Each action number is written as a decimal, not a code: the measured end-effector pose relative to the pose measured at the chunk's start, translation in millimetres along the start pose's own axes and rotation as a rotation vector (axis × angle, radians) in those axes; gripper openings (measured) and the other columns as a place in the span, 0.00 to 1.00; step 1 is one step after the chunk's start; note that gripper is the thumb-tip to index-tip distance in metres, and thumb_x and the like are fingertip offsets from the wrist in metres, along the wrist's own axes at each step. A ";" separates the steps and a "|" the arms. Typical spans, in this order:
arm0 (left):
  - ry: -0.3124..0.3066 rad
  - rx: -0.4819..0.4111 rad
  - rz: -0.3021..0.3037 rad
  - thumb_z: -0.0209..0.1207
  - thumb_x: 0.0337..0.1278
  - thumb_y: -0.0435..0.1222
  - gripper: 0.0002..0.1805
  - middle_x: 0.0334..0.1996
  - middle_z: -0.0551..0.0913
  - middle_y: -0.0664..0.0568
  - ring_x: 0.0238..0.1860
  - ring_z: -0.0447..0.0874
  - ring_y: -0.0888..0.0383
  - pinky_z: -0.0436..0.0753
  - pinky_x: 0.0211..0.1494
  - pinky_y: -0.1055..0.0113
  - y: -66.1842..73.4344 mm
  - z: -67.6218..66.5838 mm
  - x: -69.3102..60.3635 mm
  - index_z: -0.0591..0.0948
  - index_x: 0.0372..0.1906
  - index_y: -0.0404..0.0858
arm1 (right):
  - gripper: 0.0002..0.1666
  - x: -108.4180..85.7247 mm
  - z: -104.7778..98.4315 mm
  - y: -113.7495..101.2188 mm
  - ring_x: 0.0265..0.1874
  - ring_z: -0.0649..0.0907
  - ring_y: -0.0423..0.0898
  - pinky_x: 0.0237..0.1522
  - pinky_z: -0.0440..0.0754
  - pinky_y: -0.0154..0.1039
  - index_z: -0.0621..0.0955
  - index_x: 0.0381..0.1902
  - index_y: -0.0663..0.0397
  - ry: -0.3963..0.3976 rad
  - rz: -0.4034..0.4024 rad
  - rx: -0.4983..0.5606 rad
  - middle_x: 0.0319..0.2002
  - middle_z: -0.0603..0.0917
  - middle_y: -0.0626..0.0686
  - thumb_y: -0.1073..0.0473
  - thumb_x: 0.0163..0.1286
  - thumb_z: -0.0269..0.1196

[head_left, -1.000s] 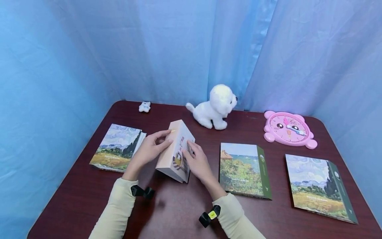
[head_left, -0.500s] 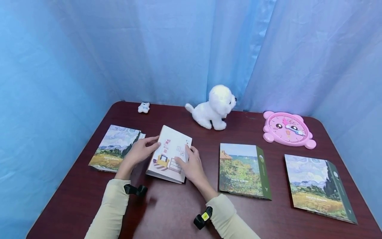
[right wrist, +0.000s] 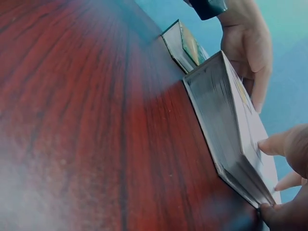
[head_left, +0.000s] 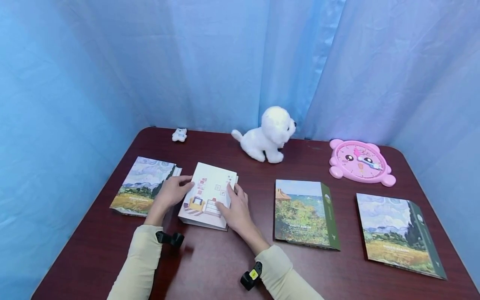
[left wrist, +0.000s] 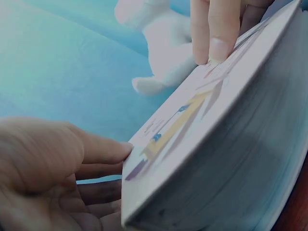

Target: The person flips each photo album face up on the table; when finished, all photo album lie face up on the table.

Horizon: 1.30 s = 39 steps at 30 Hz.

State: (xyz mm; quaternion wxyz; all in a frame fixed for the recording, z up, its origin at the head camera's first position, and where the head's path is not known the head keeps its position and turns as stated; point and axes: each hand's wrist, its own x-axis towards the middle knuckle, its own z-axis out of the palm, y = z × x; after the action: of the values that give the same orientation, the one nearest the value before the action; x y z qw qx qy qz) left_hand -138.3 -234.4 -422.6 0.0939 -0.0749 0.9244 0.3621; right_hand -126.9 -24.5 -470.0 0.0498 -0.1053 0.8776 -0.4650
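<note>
"Where's the book (head_left: 208,196)?"

"Between the two hands, lying on the table (head_left: 210,262) with its picture cover up. The left hand (head_left: 174,191) has it by the spine, thumb on the cover's edge and fingers bent round the side. The right hand (head_left: 238,208) is clamped on the opposite edge, thumb on the cover."

"What could go wrong?"

"I'd watch the right hand. It holds the side where the pages come free, so if only the cover were pinched and lifted, the book would probably fall open and the block sag out."

"And the left?"

"Little room there. The left album (head_left: 144,185) lies just past that hand. A hard shove from the right would likely drive the knuckles into it and turn it askew. I can't tell whether they touch already; the hand hides the gap."

"The other side?"

"Safer. The middle album (head_left: 305,212) lies well apart, to the right of the right hand. The dog (head_left: 268,133) sits beyond both hands; only a wide swing of the book should tip it."
</note>
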 end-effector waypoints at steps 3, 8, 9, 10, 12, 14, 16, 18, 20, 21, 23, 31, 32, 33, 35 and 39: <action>0.015 0.010 -0.022 0.50 0.70 0.42 0.24 0.60 0.75 0.36 0.57 0.76 0.41 0.74 0.58 0.47 1.7 -1.5 -0.3 0.72 0.66 0.37 | 0.42 0.2 -1.7 -0.9 0.69 0.60 0.61 0.68 0.61 0.54 0.63 0.70 0.64 -0.028 -0.010 -0.030 0.71 0.58 0.66 0.52 0.64 0.64; 0.046 0.045 -0.039 0.48 0.71 0.39 0.23 0.58 0.76 0.34 0.56 0.77 0.41 0.74 0.59 0.47 4.8 -1.3 0.8 0.72 0.65 0.33 | 0.40 0.3 -7.1 -1.5 0.68 0.61 0.63 0.67 0.62 0.56 0.65 0.69 0.64 -0.039 -0.038 -0.026 0.70 0.61 0.67 0.53 0.64 0.64; 0.050 0.048 -0.041 0.47 0.71 0.39 0.23 0.59 0.76 0.34 0.57 0.76 0.41 0.73 0.60 0.47 5.1 -1.0 0.9 0.71 0.65 0.32 | 0.40 0.8 -8.4 -1.4 0.68 0.62 0.63 0.67 0.62 0.56 0.66 0.69 0.64 -0.037 -0.042 -0.024 0.69 0.61 0.67 0.53 0.63 0.64; 0.055 0.051 -0.040 0.46 0.72 0.39 0.24 0.58 0.76 0.34 0.57 0.76 0.41 0.73 0.60 0.47 5.1 -0.5 1.1 0.71 0.66 0.32 | 0.40 1.2 -10.0 -1.3 0.68 0.63 0.63 0.67 0.62 0.57 0.66 0.69 0.64 -0.032 -0.047 -0.018 0.69 0.62 0.67 0.53 0.63 0.64; 0.068 0.042 -0.051 0.45 0.72 0.41 0.25 0.58 0.76 0.34 0.58 0.76 0.41 0.73 0.60 0.47 5.6 0.1 0.8 0.69 0.67 0.31 | 0.39 1.9 -14.1 -1.8 0.68 0.63 0.63 0.67 0.62 0.56 0.66 0.69 0.63 -0.023 -0.050 -0.004 0.69 0.62 0.67 0.53 0.64 0.64; 0.098 0.034 -0.048 0.45 0.72 0.43 0.27 0.59 0.76 0.35 0.59 0.75 0.41 0.73 0.61 0.48 6.5 0.3 0.1 0.66 0.68 0.31 | 0.39 2.8 -19.2 -1.8 0.68 0.64 0.62 0.67 0.63 0.56 0.66 0.69 0.62 -0.013 -0.054 0.003 0.69 0.62 0.66 0.53 0.64 0.64; 0.144 0.026 -0.034 0.45 0.72 0.45 0.29 0.60 0.74 0.35 0.60 0.74 0.41 0.72 0.61 0.47 9.1 0.5 -1.2 0.65 0.69 0.31 | 0.39 3.3 -26.4 -1.9 0.69 0.63 0.61 0.68 0.63 0.56 0.66 0.69 0.61 -0.003 -0.060 0.009 0.69 0.61 0.66 0.52 0.65 0.63; 0.204 0.016 -0.005 0.46 0.71 0.45 0.29 0.61 0.72 0.34 0.62 0.71 0.40 0.70 0.63 0.47 13.1 1.2 -2.2 0.66 0.68 0.32 | 0.38 3.6 -34.5 -1.6 0.69 0.63 0.61 0.68 0.62 0.55 0.66 0.69 0.60 0.013 -0.059 0.010 0.70 0.61 0.65 0.52 0.65 0.63; 0.253 -0.005 0.032 0.48 0.70 0.45 0.28 0.62 0.70 0.34 0.62 0.70 0.40 0.71 0.63 0.47 18.2 2.8 -3.0 0.67 0.68 0.33 | 0.38 3.8 -43.4 -0.2 0.69 0.63 0.60 0.68 0.62 0.55 0.67 0.69 0.58 0.038 -0.062 0.012 0.70 0.61 0.64 0.52 0.65 0.64; 0.269 -0.024 0.046 0.48 0.70 0.45 0.28 0.62 0.70 0.35 0.63 0.69 0.40 0.71 0.63 0.48 20.8 4.1 -3.1 0.67 0.68 0.33 | 0.38 3.5 -48.5 0.8 0.70 0.63 0.60 0.68 0.62 0.55 0.67 0.69 0.57 0.049 -0.063 0.010 0.70 0.61 0.63 0.52 0.65 0.63; 0.290 -0.068 0.072 0.49 0.70 0.44 0.27 0.61 0.70 0.36 0.63 0.70 0.42 0.72 0.63 0.50 26.5 6.9 -3.2 0.68 0.67 0.34 | 0.37 2.4 -58.3 2.9 0.70 0.63 0.59 0.68 0.62 0.57 0.67 0.70 0.54 0.075 -0.058 0.018 0.71 0.61 0.62 0.52 0.65 0.64; 0.252 -0.194 0.120 0.53 0.68 0.43 0.26 0.61 0.73 0.40 0.62 0.72 0.44 0.75 0.62 0.53 53.9 26.0 -4.1 0.69 0.66 0.36 | 0.37 -6.3 -103.2 14.9 0.71 0.61 0.59 0.66 0.62 0.61 0.66 0.71 0.50 0.103 -0.011 -0.004 0.72 0.58 0.58 0.47 0.67 0.61; 0.239 -0.205 0.127 0.54 0.67 0.43 0.26 0.61 0.73 0.40 0.62 0.72 0.44 0.75 0.61 0.53 57.8 30.2 -4.3 0.69 0.66 0.36 | 0.37 -7.6 -108.7 17.2 0.70 0.61 0.59 0.66 0.63 0.60 0.65 0.71 0.50 0.105 -0.006 -0.003 0.73 0.58 0.58 0.47 0.68 0.61; 0.227 -0.210 0.138 0.54 0.67 0.43 0.26 0.61 0.74 0.40 0.62 0.73 0.44 0.75 0.61 0.53 61.3 34.9 -4.3 0.70 0.66 0.35 | 0.37 -9.0 -114.1 19.6 0.70 0.61 0.59 0.65 0.65 0.59 0.65 0.71 0.51 0.108 -0.001 -0.004 0.73 0.57 0.58 0.48 0.68 0.61; 0.198 -0.229 0.158 0.55 0.66 0.43 0.27 0.60 0.75 0.41 0.61 0.74 0.45 0.76 0.60 0.55 68.6 44.6 -4.3 0.70 0.65 0.35 | 0.37 -12.3 -124.6 24.7 0.69 0.63 0.59 0.64 0.68 0.57 0.65 0.71 0.51 0.112 0.013 0.011 0.73 0.56 0.58 0.49 0.68 0.61; 0.126 -0.271 0.209 0.56 0.65 0.43 0.28 0.59 0.76 0.40 0.60 0.76 0.46 0.78 0.59 0.56 81.9 64.7 -5.5 0.70 0.65 0.35 | 0.37 -19.6 -143.0 37.3 0.69 0.62 0.60 0.66 0.65 0.57 0.65 0.70 0.53 0.145 0.033 -0.010 0.73 0.56 0.60 0.51 0.67 0.62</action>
State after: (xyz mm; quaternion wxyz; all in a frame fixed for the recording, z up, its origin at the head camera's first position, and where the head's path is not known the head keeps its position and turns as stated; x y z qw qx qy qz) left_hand -142.1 -130.3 -414.3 -0.0134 -0.0127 0.8739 0.4858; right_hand -139.5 115.7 -420.6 -0.0066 -0.0572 0.8829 -0.4660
